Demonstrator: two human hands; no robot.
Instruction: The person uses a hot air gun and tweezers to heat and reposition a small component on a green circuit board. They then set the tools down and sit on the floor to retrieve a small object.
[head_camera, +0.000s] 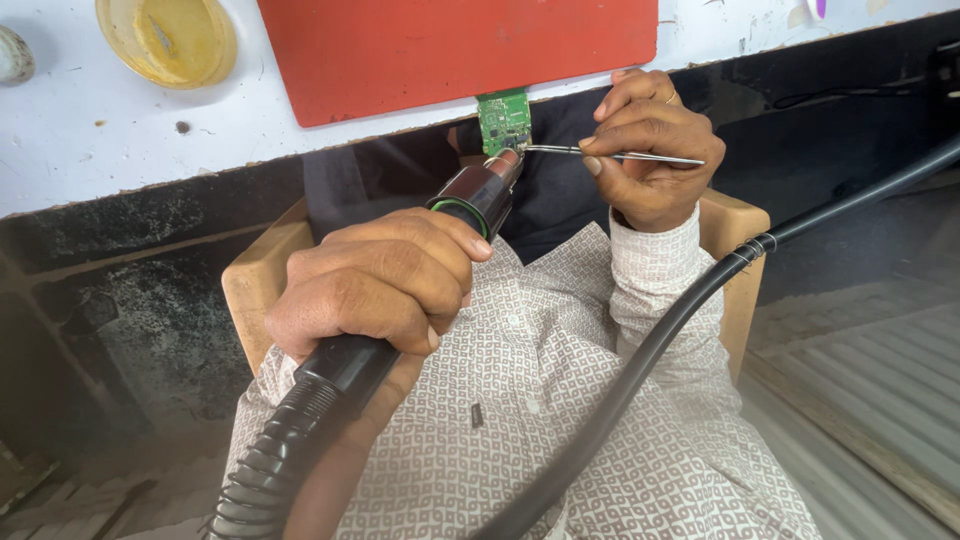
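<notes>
The left hand (385, 285) is wrapped in a full fist around the black handle of a hot-air gun (470, 200), all fingers closed tight on it, with the ribbed hose (275, 460) running off toward 7 o'clock. The gun's nozzle points toward 1 o'clock and its tip sits right at the lower edge of a small green board (503, 120). The board lies at the table (120, 130) edge, partly under the red mat (450, 50) at 12 o'clock. The right hand (650, 150) is at 3 o'clock from the board, thumb and fingers pinched shut on thin metal tweezers (610, 155), whose points reach toward 9 o'clock and meet the board's lower right corner beside the nozzle. A smooth black cable (700, 300) crosses the patterned shirt (560, 400) from 2 o'clock to 6 o'clock. A yellow dish (168, 38) rests on the table at 10 o'clock.
</notes>
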